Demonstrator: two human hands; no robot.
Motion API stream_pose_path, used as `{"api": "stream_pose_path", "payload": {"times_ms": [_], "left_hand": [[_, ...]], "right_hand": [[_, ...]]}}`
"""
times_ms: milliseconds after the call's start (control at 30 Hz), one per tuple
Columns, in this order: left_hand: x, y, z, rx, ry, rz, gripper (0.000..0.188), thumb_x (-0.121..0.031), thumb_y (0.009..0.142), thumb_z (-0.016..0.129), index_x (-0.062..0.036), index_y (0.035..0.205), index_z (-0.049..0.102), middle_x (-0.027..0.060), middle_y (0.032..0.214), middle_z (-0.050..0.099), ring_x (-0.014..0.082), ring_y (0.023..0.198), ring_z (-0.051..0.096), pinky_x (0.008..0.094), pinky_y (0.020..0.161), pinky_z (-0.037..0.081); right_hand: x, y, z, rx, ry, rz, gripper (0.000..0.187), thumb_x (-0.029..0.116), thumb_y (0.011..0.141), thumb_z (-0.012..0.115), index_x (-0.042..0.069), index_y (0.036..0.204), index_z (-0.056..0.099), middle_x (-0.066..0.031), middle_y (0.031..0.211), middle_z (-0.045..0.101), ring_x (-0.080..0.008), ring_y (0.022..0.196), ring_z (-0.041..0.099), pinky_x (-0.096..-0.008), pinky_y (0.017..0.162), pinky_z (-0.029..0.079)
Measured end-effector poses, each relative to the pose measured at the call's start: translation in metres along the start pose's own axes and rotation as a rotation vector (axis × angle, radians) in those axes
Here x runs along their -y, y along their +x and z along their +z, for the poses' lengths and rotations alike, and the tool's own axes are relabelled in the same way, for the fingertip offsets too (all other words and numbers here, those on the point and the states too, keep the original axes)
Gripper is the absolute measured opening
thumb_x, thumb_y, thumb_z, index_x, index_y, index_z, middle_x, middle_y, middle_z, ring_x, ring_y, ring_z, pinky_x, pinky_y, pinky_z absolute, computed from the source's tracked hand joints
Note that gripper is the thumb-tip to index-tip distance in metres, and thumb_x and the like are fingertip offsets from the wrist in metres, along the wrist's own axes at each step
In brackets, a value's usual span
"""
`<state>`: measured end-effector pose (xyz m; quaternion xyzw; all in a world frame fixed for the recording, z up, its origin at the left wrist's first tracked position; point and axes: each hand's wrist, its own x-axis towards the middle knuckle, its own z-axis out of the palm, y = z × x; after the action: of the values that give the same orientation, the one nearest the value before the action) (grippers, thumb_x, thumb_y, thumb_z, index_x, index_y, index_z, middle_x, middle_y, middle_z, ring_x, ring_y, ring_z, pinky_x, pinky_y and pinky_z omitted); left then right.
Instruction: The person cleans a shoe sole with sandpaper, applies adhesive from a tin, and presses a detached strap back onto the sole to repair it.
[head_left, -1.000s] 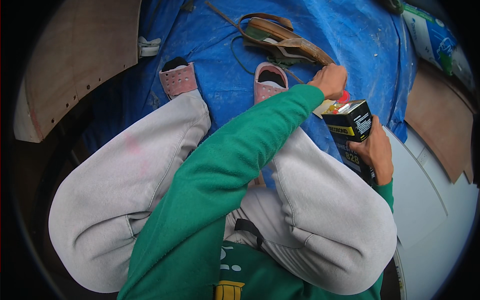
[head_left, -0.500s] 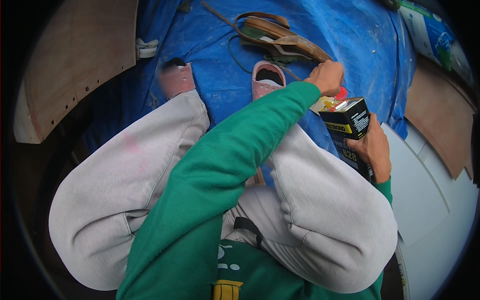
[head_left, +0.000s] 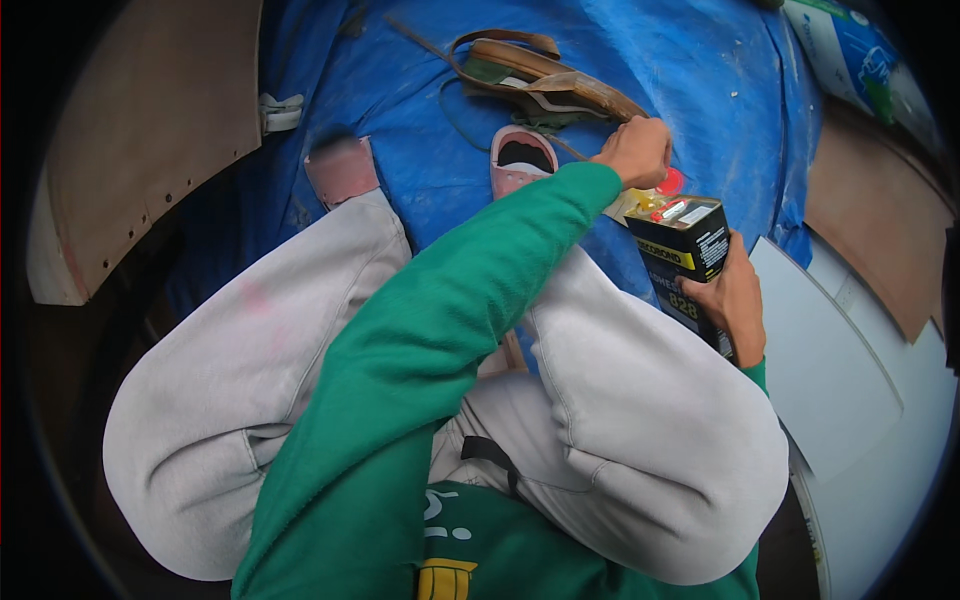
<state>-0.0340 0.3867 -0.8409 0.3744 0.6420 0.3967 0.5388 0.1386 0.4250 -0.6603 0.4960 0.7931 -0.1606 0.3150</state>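
While one hand (head_left: pixel 737 300) clasps one tin (head_left: pixel 662 258), another (head_left: pixel 637 153) curls

The view looks steeply down from the wearer's head, a little forward past the lap, onto the tarp (head_left: pixel 715 105). Wide and fisheye, it sits close: the right thigh (head_left: pixel 665 430) looms large below the left fingers (head_left: pixel 652 140), which appear smaller, farther off. Well left of them, the board's (head_left: pixel 150 140) edge curves near the dark rim.

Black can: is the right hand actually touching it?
Touching. The head view shows the right hand against the side of the can, its thumb lying across the front face with no gap.
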Motion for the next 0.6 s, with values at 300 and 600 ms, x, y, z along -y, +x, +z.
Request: {"api": "stream_pose_path", "payload": {"times_ms": [300, 600], "left_hand": [[-0.003, -0.002, 0.005, 0.014, -0.057, 0.003, 0.013, -0.008, 0.074, 0.077, 0.0007, 0.084, 0.077, 0.0163, 0.076, 0.072, 0.0244, 0.071, 0.072, 0.0359, 0.07, 0.057], [-0.037, -0.002, 0.002, 0.17, -0.081, -0.105, 0.014, -0.01, 0.079, 0.079, 0.0012, 0.086, 0.077, 0.0114, 0.079, 0.074, 0.0163, 0.07, 0.068, 0.0318, 0.065, 0.054]], "right_hand": [[-0.061, -0.029, 0.079, -0.236, 0.507, -0.073, 0.089, 0.015, 0.066, 0.089, -0.004, 0.138, 0.041, -0.0228, 0.122, 0.063, -0.033, 0.114, 0.063, -0.0397, 0.099, 0.049], [-0.087, -0.052, 0.14, -0.491, 0.631, -0.05, 0.09, 0.015, 0.066, 0.094, -0.001, 0.137, 0.041, -0.02, 0.121, 0.063, -0.0315, 0.113, 0.063, -0.0406, 0.098, 0.048]]}}
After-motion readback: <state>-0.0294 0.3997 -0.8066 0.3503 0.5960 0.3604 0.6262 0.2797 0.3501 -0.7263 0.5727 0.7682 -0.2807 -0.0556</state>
